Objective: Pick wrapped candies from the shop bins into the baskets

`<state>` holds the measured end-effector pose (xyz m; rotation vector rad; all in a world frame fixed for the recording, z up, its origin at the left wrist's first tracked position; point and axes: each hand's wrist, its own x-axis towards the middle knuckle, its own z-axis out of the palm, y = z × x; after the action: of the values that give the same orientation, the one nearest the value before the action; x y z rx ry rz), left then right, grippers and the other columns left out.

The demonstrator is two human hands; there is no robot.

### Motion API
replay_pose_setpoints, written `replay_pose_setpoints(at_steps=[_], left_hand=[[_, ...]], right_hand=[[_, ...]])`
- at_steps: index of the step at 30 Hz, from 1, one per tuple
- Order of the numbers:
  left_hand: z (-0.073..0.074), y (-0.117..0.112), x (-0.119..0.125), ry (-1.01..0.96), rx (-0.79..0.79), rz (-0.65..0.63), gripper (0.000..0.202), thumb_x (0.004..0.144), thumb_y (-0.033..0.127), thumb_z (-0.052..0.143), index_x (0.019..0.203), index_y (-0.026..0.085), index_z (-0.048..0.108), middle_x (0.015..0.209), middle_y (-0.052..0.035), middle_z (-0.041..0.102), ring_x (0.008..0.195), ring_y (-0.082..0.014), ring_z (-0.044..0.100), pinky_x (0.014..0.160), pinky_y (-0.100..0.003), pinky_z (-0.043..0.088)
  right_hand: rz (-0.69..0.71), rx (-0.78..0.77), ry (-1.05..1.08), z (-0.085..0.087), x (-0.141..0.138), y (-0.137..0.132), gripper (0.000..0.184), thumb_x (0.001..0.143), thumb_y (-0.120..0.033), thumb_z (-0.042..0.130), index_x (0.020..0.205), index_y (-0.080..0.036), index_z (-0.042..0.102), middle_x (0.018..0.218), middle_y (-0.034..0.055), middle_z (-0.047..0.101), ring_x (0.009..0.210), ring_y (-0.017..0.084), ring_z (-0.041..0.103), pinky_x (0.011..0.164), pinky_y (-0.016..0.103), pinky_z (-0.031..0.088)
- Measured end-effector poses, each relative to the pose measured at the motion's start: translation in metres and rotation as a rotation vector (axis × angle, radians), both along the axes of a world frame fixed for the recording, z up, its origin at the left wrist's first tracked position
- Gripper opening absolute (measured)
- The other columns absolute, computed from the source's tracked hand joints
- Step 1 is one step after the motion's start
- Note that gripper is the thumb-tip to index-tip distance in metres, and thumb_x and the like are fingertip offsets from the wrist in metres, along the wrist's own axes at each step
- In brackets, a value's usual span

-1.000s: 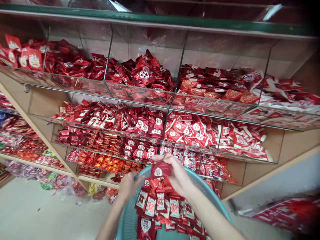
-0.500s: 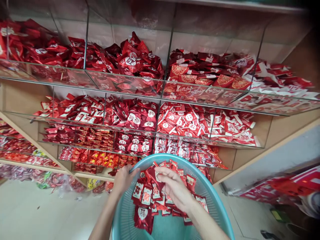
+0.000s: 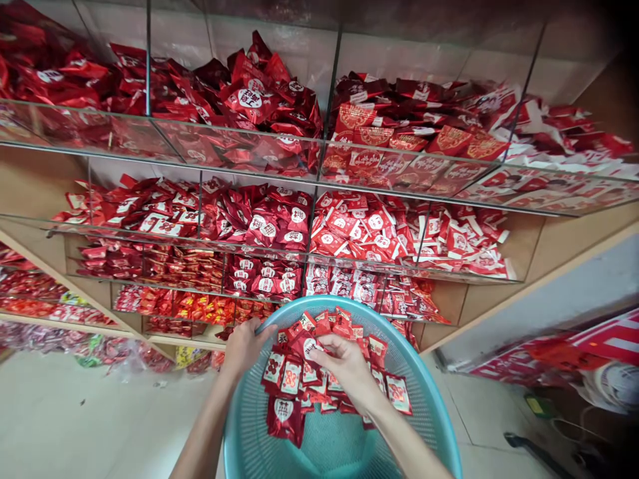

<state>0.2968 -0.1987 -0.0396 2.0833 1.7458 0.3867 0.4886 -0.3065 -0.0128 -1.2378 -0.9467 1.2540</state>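
Note:
My left hand (image 3: 245,347) is closed on the far left rim of a turquoise plastic basket (image 3: 430,399). Inside the basket, my right hand (image 3: 348,367) pinches a dark red packet with a white label (image 3: 306,346) between thumb and fingers. Beneath that hand lie several small red packets, some with white fronts and flower prints (image 3: 291,377), heaped toward the far side. A larger dark red packet with a white heart-shaped label (image 3: 285,419) lies at the heap's near left edge. My right palm and wrist hide part of the heap.
Glass-fronted shelves (image 3: 259,245) full of red packets rise just beyond the basket. Glass dividers split them into compartments. Bagged goods (image 3: 107,352) lie along the floor at left. A red-and-white printed panel (image 3: 606,342) and a dark bar (image 3: 532,449) are at right.
The shelves and basket sit slightly higher in the view. The packet in my right hand has turned to lie flatter, its label showing more. My left hand stays on the rim.

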Motion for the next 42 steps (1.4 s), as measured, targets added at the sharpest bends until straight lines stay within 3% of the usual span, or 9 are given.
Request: replay_pose_setpoints(at_steps=[7, 10, 14, 17, 24, 29, 37, 42], left_hand=[[0.003, 0.0, 0.001, 0.0, -0.003, 0.0, 0.04, 0.08, 0.052, 0.045, 0.058, 0.019, 0.043, 0.051, 0.0037, 0.04, 0.049, -0.0102, 0.037, 0.05, -0.021, 0.021], [0.002, 0.0, 0.001, -0.007, -0.01, -0.006, 0.04, 0.079, 0.054, 0.045, 0.059, 0.019, 0.045, 0.051, 0.0034, 0.042, 0.049, -0.0103, 0.038, 0.05, -0.021, 0.021], [0.002, 0.0, 0.001, 0.007, -0.011, -0.01, 0.042, 0.08, 0.056, 0.043, 0.059, 0.019, 0.046, 0.051, 0.0029, 0.043, 0.05, -0.0115, 0.04, 0.051, -0.022, 0.021], [0.003, -0.001, 0.001, 0.017, -0.006, -0.009, 0.042, 0.08, 0.057, 0.042, 0.06, 0.02, 0.045, 0.052, 0.0027, 0.044, 0.05, -0.0118, 0.041, 0.051, -0.022, 0.021], [0.004, -0.003, 0.002, 0.023, 0.006, -0.004, 0.043, 0.08, 0.057, 0.041, 0.059, 0.019, 0.043, 0.053, 0.003, 0.043, 0.051, -0.0115, 0.04, 0.05, -0.021, 0.021], [0.004, -0.003, 0.002, 0.018, 0.012, -0.009, 0.042, 0.08, 0.055, 0.043, 0.057, 0.02, 0.039, 0.051, 0.0047, 0.036, 0.05, -0.0105, 0.037, 0.051, -0.021, 0.021], [0.0, -0.002, 0.001, 0.007, 0.018, -0.007, 0.041, 0.08, 0.054, 0.044, 0.057, 0.02, 0.039, 0.049, 0.005, 0.035, 0.048, -0.0103, 0.037, 0.05, -0.021, 0.021], [0.0, -0.002, 0.001, 0.015, 0.009, -0.01, 0.041, 0.081, 0.054, 0.043, 0.058, 0.02, 0.041, 0.051, 0.004, 0.04, 0.049, -0.0108, 0.04, 0.05, -0.021, 0.022]], right_hand=[[0.004, -0.052, -0.035, 0.011, -0.002, -0.004, 0.027, 0.068, -0.042, 0.07, 0.079, -0.018, 0.066, 0.076, -0.0006, 0.066, 0.07, 0.013, 0.058, 0.065, 0.024, 0.046], [0.105, -0.145, -0.033, 0.008, -0.006, -0.012, 0.031, 0.067, -0.046, 0.069, 0.082, -0.018, 0.064, 0.081, -0.0006, 0.065, 0.068, 0.013, 0.059, 0.056, 0.023, 0.047], [0.283, -0.338, -0.041, -0.013, -0.019, -0.035, 0.042, 0.066, -0.054, 0.066, 0.087, -0.018, 0.058, 0.074, -0.001, 0.062, 0.056, 0.012, 0.06, 0.042, 0.02, 0.044], [0.324, -0.493, 0.046, -0.033, -0.026, -0.053, 0.045, 0.062, -0.053, 0.07, 0.085, -0.017, 0.056, 0.067, -0.0021, 0.061, 0.047, 0.009, 0.057, 0.039, 0.018, 0.042], [0.108, -0.785, 0.335, -0.057, -0.034, -0.062, 0.042, 0.05, -0.032, 0.081, 0.079, -0.017, 0.054, 0.066, -0.0004, 0.063, 0.049, 0.008, 0.058, 0.047, 0.018, 0.046], [0.02, -0.742, 0.409, -0.057, -0.053, -0.052, 0.038, 0.05, -0.025, 0.081, 0.075, -0.016, 0.054, 0.061, 0.0001, 0.065, 0.049, 0.008, 0.058, 0.049, 0.018, 0.047], [-0.061, -0.634, 0.515, -0.055, -0.066, -0.054, 0.046, 0.038, -0.024, 0.084, 0.072, -0.014, 0.054, 0.068, 0.0026, 0.069, 0.066, 0.015, 0.067, 0.079, 0.029, 0.052], [-0.061, -0.64, 0.486, -0.065, -0.066, -0.057, 0.052, 0.04, -0.034, 0.085, 0.074, -0.016, 0.051, 0.069, 0.004, 0.069, 0.067, 0.016, 0.068, 0.073, 0.028, 0.053]])
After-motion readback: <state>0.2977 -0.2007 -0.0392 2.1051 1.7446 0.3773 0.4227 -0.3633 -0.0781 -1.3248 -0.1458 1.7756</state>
